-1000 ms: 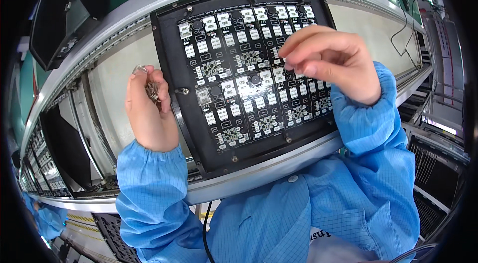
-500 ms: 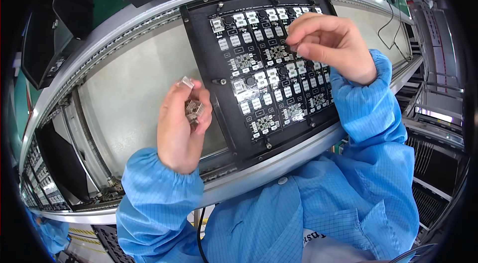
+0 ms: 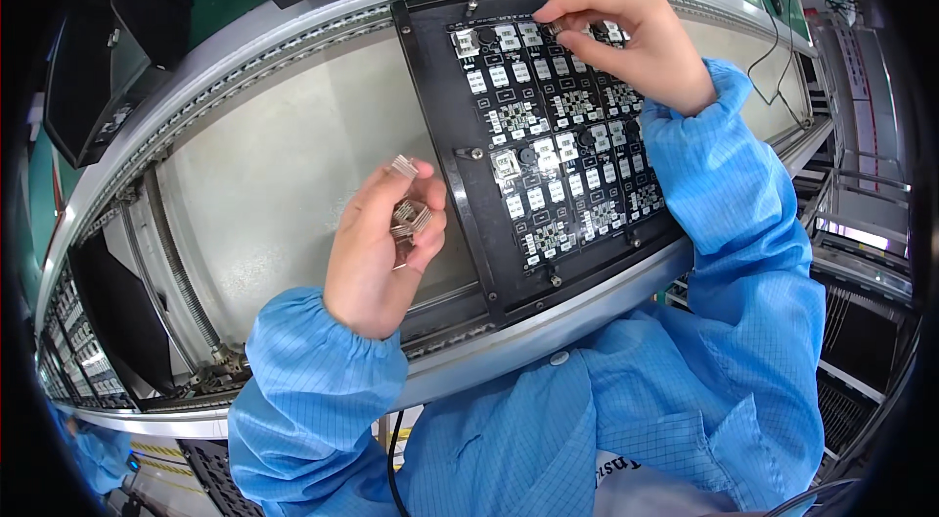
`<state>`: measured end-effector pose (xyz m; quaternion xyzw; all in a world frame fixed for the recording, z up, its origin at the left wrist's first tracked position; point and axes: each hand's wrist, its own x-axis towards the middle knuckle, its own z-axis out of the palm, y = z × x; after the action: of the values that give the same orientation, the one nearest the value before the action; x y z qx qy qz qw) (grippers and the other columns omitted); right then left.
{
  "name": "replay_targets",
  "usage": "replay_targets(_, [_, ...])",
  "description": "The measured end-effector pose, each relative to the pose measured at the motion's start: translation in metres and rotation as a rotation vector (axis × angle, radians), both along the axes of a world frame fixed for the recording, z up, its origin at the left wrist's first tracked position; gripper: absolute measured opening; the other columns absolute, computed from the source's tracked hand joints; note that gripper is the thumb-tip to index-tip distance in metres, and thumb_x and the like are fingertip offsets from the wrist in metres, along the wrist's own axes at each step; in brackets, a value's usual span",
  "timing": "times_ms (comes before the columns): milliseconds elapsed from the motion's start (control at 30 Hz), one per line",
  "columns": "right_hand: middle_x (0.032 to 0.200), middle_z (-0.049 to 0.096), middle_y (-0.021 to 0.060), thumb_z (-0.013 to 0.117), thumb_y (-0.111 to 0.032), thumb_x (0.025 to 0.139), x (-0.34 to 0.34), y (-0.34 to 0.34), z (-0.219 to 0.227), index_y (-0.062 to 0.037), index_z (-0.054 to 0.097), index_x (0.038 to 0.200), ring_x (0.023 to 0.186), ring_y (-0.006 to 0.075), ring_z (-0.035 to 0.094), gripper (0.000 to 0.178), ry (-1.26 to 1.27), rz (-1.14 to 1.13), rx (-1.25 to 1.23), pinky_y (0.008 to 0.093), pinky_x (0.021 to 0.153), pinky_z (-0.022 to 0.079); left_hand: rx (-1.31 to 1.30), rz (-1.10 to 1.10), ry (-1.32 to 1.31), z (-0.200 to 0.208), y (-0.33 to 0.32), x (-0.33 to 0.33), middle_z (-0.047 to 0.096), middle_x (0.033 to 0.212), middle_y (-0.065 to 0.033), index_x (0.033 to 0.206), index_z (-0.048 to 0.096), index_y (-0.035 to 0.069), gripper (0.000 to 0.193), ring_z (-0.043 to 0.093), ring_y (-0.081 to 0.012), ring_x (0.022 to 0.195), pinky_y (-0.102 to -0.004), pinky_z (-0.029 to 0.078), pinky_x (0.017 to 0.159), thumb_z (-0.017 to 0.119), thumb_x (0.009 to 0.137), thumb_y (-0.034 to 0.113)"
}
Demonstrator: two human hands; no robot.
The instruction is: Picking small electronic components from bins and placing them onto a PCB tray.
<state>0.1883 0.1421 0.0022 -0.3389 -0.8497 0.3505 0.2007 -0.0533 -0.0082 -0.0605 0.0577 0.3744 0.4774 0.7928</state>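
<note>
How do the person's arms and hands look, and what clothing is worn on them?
Both hands, the left hand and the right hand, are bare, with no gloves. Both forearms are covered by long bright blue sleeves of a thin fabric with a fine grid pattern. Each sleeve ends in a gathered elastic cuff at the wrist. The same blue coat covers the body below.

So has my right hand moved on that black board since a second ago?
Yes. The right hand has moved from the board's right-hand side up to the top edge of the black board, where its fingertips now pinch a small part.
</note>
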Motion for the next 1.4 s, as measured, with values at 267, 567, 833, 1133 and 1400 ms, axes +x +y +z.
replay_targets(267, [0.099, 0.063, 0.0072, 0.063, 0.003, 0.077, -0.024, 0.005, -0.017, -0.0036, 0.062, 0.104, 0.09, 0.0224, 0.063, 0.028, -0.295, 0.088, 0.539, 0.0314, 0.083, 0.051, -0.018, -0.008, -0.061, -0.005, -0.005, -0.019, 0.053, 0.079, -0.0068, 0.099, 0.054, 0.005, 0.016, 0.044, -0.0106, 0.056, -0.0228, 0.033, 0.047, 0.048, 0.094, 0.02])
replay_targets(567, [0.099, 0.063, 0.0084, 0.064, 0.002, 0.076, -0.029, 0.005, -0.023, -0.0061, 0.059, 0.11, 0.092, 0.0218, 0.063, 0.036, -0.342, 0.055, 0.505, 0.032, 0.082, 0.051, -0.021, 0.003, -0.085, -0.004, -0.006, -0.025, 0.053, 0.079, -0.0066, 0.1, 0.053, 0.005, 0.016, 0.044, -0.0101, 0.056, -0.0228, 0.033, 0.047, 0.048, 0.094, 0.02])
replay_targets(833, [0.098, 0.063, 0.0097, 0.065, 0.002, 0.075, -0.037, 0.0, -0.02, -0.006, 0.059, 0.11, 0.09, 0.025, 0.063, 0.036, -0.423, 0.07, 0.597, 0.0339, 0.08, 0.052, -0.005, -0.007, -0.095, -0.004, -0.007, -0.026, 0.053, 0.08, -0.0072, 0.1, 0.053, 0.005, 0.016, 0.045, -0.011, 0.057, -0.0227, 0.034, 0.049, 0.046, 0.094, 0.018])
replay_targets(1133, [0.095, 0.064, 0.0118, 0.064, 0.0, 0.077, -0.044, -0.016, -0.019, -0.0069, 0.056, 0.114, 0.087, 0.0299, 0.063, 0.038, -0.471, 0.029, 0.649, 0.0366, 0.077, 0.052, -0.007, -0.013, -0.092, -0.002, -0.006, -0.026, 0.053, 0.079, -0.0071, 0.099, 0.053, 0.005, 0.015, 0.045, -0.0111, 0.058, -0.0229, 0.035, 0.049, 0.046, 0.094, 0.017])
replay_targets(1400, [0.097, 0.064, 0.0105, 0.064, 0.001, 0.077, -0.047, -0.014, -0.021, -0.0069, 0.057, 0.112, 0.086, 0.0301, 0.064, 0.036, -0.42, 0.053, 0.725, 0.0373, 0.075, 0.052, 0.002, -0.05, 0.006, 0.006, -0.008, -0.022, 0.051, 0.079, -0.0039, 0.101, 0.05, 0.007, 0.017, 0.039, -0.0067, 0.054, -0.0197, 0.029, 0.042, 0.044, 0.096, 0.022])
